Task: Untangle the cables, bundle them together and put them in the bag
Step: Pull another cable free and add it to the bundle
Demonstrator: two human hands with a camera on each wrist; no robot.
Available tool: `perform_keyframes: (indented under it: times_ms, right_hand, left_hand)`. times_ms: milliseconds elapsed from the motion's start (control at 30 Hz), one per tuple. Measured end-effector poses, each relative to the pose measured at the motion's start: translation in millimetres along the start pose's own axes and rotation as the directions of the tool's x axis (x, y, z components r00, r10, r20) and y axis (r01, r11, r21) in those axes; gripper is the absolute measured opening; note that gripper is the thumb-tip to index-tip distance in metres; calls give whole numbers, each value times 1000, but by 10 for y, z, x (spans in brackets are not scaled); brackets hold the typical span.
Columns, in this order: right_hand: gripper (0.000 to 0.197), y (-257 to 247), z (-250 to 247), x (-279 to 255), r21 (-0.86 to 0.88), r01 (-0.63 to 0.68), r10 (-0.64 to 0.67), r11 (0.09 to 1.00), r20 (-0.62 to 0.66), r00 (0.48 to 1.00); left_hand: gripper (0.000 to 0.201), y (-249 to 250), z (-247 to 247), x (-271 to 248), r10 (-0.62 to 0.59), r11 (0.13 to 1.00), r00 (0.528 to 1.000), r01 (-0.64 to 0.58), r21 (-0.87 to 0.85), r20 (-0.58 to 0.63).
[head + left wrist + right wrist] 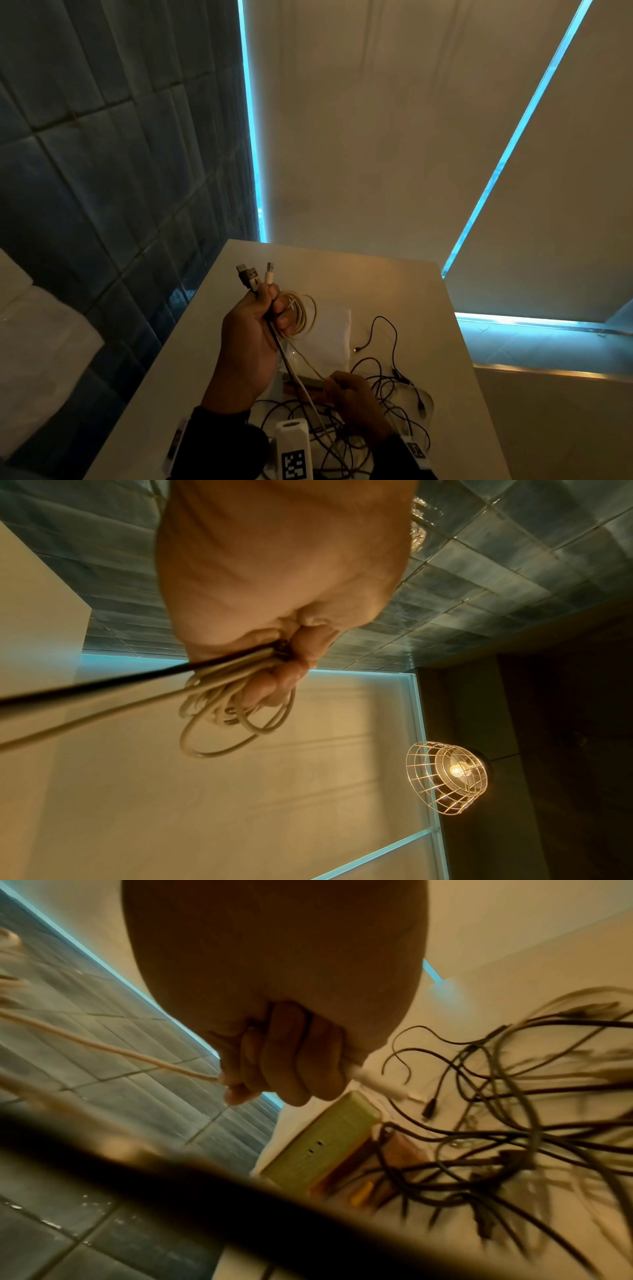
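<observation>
My left hand is raised above the table and grips a coil of white cable plus a black cable, with USB plugs sticking up from the fist. In the left wrist view the fingers curl round the white loops. One white strand runs down to my right hand, which pinches it low over the table. The right wrist view shows that white cable entering the curled fingers. A tangle of black cables lies around and under my right hand. A white bag lies flat behind.
The white table stands against a blue tiled wall on the left and pale blinds behind. A yellow-green box lies on the table beneath my right hand. A caged lamp glows in the left wrist view.
</observation>
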State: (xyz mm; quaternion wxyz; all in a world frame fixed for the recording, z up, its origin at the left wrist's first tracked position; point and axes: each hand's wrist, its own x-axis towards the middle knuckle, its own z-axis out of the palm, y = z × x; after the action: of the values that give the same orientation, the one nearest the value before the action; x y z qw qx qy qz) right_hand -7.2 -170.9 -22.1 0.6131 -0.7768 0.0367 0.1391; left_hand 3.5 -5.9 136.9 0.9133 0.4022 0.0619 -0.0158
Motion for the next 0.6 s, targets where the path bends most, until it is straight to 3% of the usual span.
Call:
perform_keyframes:
  times_ms: [167, 300, 467, 600]
  right_hand:
    - [33, -26, -75, 50, -59, -19, 11, 998, -130, 991]
    - [20, -356, -150, 43, 89, 37, -13, 995, -263, 965]
    - [21, -1044, -145, -117, 223, 338, -281, 914, -254, 926]
    - [21, -1263, -120, -238, 193, 441, -417, 876, -155, 896]
  left_hand:
    - [29, -35, -14, 48, -21, 997, 999, 24, 75, -30]
    - [30, -57, -9, 62, -41, 990, 998, 48, 133, -53]
    - [31, -118, 28, 81, -60, 983, 995, 72, 170, -75]
    - [31, -98, 27, 88, -17, 976, 995, 39, 216, -102]
